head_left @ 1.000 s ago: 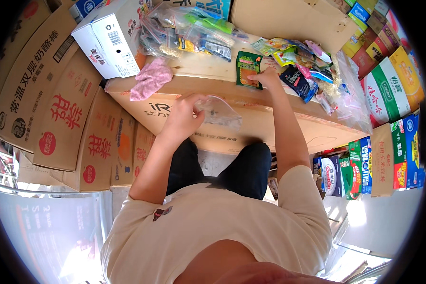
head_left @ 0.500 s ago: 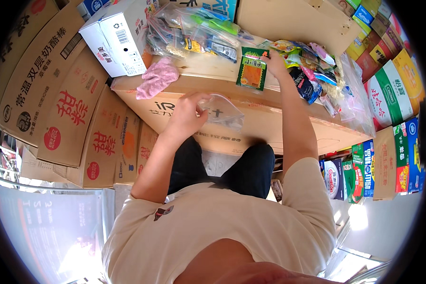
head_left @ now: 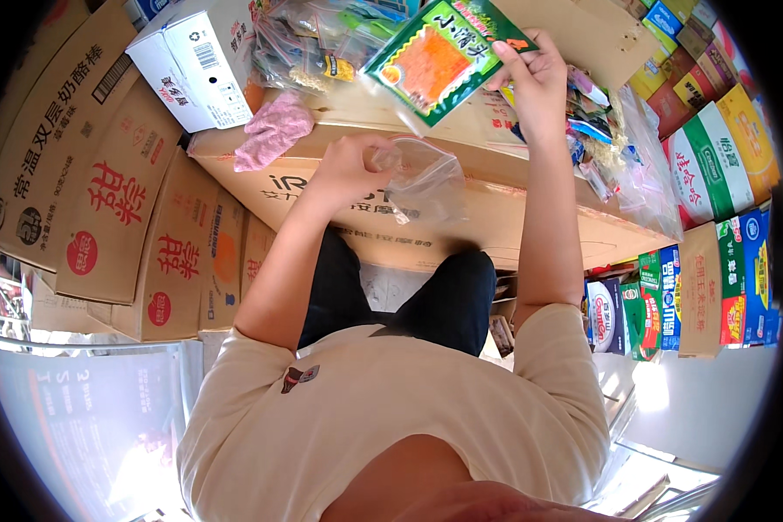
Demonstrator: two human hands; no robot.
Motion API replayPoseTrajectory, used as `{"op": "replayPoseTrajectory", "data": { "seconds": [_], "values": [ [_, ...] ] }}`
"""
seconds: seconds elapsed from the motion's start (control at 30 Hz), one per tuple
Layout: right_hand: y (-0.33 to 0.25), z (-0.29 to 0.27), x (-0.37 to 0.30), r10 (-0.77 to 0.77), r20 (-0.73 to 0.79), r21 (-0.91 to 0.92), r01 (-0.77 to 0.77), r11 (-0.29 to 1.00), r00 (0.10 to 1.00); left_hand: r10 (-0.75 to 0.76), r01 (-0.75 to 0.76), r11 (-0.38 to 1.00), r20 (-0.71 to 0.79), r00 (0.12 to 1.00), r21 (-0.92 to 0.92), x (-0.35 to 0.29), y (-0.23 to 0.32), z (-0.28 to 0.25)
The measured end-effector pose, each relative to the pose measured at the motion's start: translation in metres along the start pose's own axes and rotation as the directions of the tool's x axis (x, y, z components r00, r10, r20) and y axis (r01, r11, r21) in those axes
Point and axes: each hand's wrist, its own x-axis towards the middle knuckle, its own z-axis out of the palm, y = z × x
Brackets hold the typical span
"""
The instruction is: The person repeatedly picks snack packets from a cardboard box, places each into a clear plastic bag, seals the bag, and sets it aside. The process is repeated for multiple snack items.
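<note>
My right hand (head_left: 535,83) pinches the right corner of a green snack packet (head_left: 435,61) with an orange picture on its front. The packet is raised and tilted over the cardboard box that serves as a work surface. Lower and to the left, my left hand (head_left: 354,174) is closed on the rim of a clear zip bag (head_left: 428,181). That bag hangs in front of the box's near edge, its mouth toward the packet, and nothing shows inside it. A pink cloth (head_left: 272,130) lies on the box to the left of my left hand.
The large cardboard box (head_left: 496,213) stands before my knees. Filled clear bags (head_left: 300,52) lie at its back left, beside a white carton (head_left: 202,74). Loose snack packets (head_left: 592,130) are heaped at the right. Stacked cartons (head_left: 104,183) rise on the left, and colourful boxes (head_left: 713,161) on the right.
My right hand has lifted the green snack packet off the box top, bringing it up and closer. The clear zip bag in my left hand has shifted slightly and hangs more open to view.
</note>
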Motion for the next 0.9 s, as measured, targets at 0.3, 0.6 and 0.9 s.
{"op": "replayPoseTrajectory", "data": {
  "seconds": [0.3, 0.6, 0.9],
  "values": [
    [0.015, 0.004, -0.042, 0.043, 0.085, 0.075, -0.050, 0.996, 0.995, 0.066, -0.067, 0.986, -0.017, 0.998, -0.151, 0.007, -0.020, -0.001],
    [0.013, -0.009, -0.056, 0.019, 0.254, -0.040, -0.009, 0.999, 0.967, 0.067, -0.078, 0.994, -0.129, 0.989, -0.078, 0.003, -0.017, -0.003],
    [0.021, 0.010, -0.074, 0.064, 0.354, -0.149, -0.012, 0.989, 0.933, 0.058, -0.077, 0.989, -0.144, 0.988, -0.130, -0.001, 0.007, -0.005]
  ]
}}
